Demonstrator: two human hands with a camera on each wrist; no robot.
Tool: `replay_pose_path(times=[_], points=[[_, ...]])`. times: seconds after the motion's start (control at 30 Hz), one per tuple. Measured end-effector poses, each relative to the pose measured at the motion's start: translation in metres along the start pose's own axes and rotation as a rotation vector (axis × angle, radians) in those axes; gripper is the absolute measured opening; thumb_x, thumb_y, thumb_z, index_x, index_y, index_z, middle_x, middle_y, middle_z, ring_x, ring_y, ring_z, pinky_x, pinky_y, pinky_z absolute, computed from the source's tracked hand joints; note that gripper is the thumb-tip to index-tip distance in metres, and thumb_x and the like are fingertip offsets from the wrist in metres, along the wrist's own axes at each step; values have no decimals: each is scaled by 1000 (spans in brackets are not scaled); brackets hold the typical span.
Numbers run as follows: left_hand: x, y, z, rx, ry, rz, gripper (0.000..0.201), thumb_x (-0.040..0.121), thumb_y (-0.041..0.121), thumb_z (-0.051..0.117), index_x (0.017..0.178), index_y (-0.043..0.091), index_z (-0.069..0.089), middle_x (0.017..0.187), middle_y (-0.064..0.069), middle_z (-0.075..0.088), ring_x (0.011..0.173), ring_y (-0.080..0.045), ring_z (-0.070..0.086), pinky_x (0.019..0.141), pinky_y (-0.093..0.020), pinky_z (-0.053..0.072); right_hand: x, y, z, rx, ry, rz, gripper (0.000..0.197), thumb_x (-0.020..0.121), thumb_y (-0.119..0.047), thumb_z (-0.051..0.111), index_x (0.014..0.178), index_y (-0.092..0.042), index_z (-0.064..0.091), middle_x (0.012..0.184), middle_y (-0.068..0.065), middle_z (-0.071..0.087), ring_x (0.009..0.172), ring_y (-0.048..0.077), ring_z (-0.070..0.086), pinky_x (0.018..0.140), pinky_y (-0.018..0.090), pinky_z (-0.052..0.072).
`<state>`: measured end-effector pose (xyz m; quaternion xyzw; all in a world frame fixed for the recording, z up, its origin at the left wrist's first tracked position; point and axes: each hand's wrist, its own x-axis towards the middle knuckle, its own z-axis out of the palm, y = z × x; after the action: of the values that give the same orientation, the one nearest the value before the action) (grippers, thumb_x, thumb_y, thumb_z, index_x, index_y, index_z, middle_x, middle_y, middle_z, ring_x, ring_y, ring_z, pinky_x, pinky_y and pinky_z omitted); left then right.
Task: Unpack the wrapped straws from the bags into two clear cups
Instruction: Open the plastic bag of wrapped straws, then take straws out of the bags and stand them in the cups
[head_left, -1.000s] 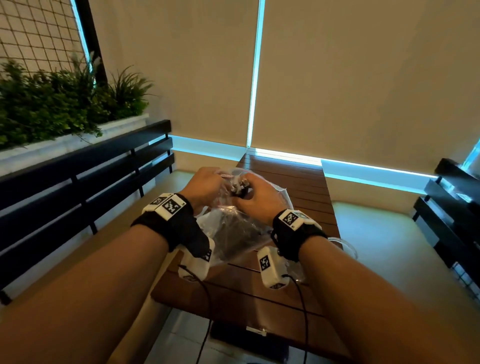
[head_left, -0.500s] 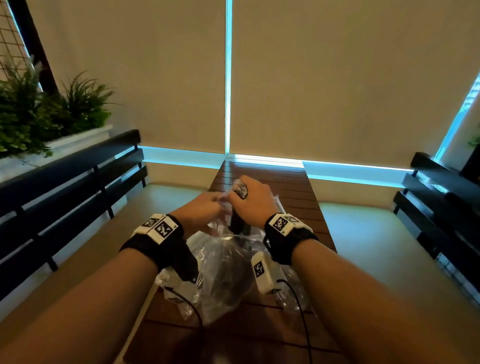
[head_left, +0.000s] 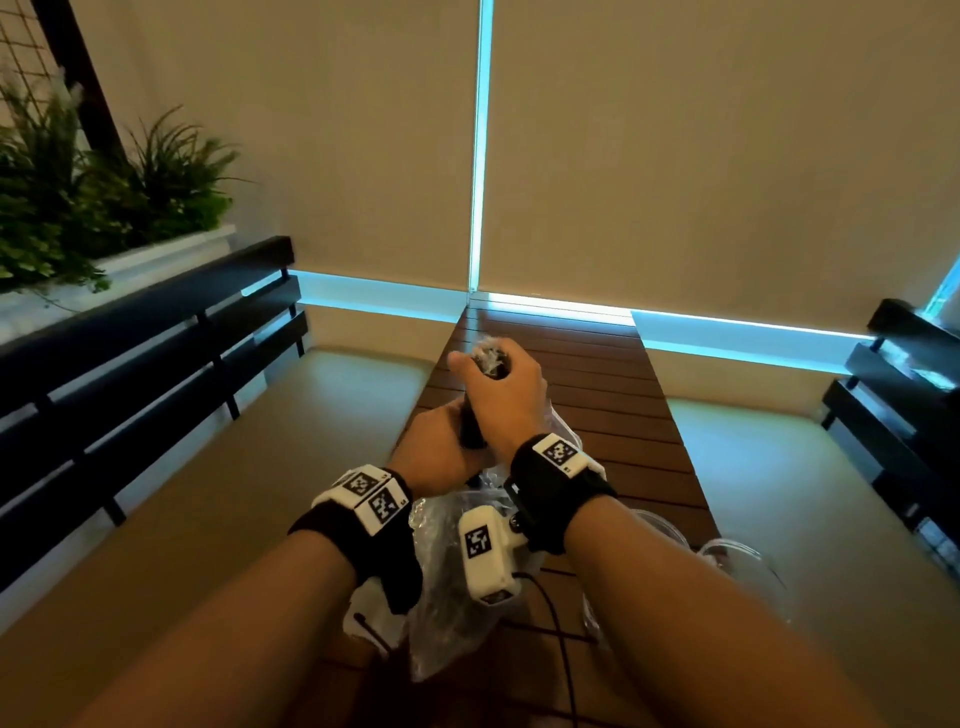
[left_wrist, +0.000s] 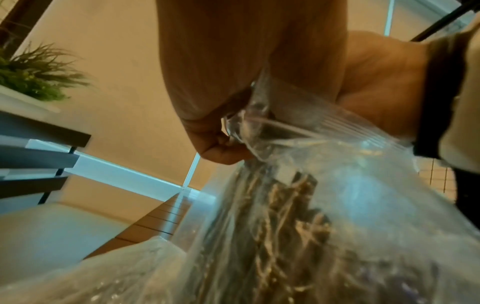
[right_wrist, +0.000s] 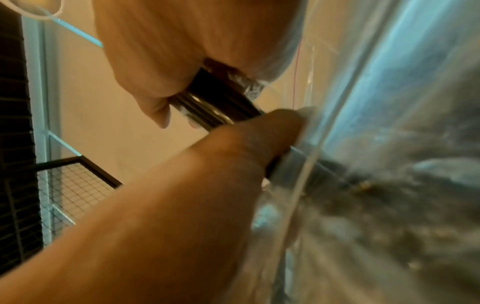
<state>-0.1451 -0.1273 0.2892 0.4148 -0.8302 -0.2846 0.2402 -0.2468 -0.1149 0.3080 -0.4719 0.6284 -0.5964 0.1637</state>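
Slatted wood table, beige blinds, two dark benches, one planter.
We count one bag above the table, two cups (rims only) by our right forearm. Right hand fists a bundle of straws half out of the bag; left hand pinches the bag mouth.

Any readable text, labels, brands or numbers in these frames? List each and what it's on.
None readable.
Wrist bands: black-and-white square marker patterns only, no letters or digits.
Right wrist camera housing: the same kind of marker.
Clear plastic bag and wrapped straws: no print visible; both views blurred.
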Motion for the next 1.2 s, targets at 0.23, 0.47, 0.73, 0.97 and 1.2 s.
replay_pose_path(times=[0.23, 0.47, 0.73, 0.97, 1.2], points=[[4, -6, 3, 57, 11, 34, 14, 85, 15, 70, 97, 16, 63, 73, 11, 58, 65, -4, 54, 64, -24, 48, -4, 10, 6, 1, -141, 107, 19, 76, -28, 74, 76, -26, 55, 80, -1, 65, 83, 22, 64, 81, 48, 55], [12, -31, 11, 310, -91, -138, 78, 60, 57, 78, 120, 22, 43, 115, -5, 56, 99, -27, 61, 83, -45, 54, 11, -21, -12, 190, 121, 138, 17, 72, -28, 63, 78, -13, 63, 74, 8, 67, 69, 23, 63, 72, 47, 56], [23, -47, 10, 390, -125, -246, 95, 61, 59, 82, 129, 17, 32, 128, -13, 44, 112, -33, 56, 92, -45, 51, 23, -72, -49, 432, 322, 58, 17, 79, -13, 65, 71, -19, 52, 61, -1, 55, 52, 12, 53, 52, 25, 46], [37, -53, 4, 284, -120, -337, 104, 60, 50, 88, 137, 10, 32, 136, -18, 43, 122, -36, 51, 97, -43, 49, 34, -103, -91, 432, 457, -124, 15, 80, -12, 66, 75, -14, 52, 61, 5, 55, 53, 16, 55, 52, 26, 47], [65, -51, -16, -2, -87, -283, 114, 61, 77, 71, 144, 9, 32, 148, -15, 41, 128, -32, 48, 106, -46, 42, 31, -61, -125, 278, 524, -33, 12, 74, -17, 65, 71, -18, 53, 63, 0, 55, 58, 18, 56, 59, 34, 50]])
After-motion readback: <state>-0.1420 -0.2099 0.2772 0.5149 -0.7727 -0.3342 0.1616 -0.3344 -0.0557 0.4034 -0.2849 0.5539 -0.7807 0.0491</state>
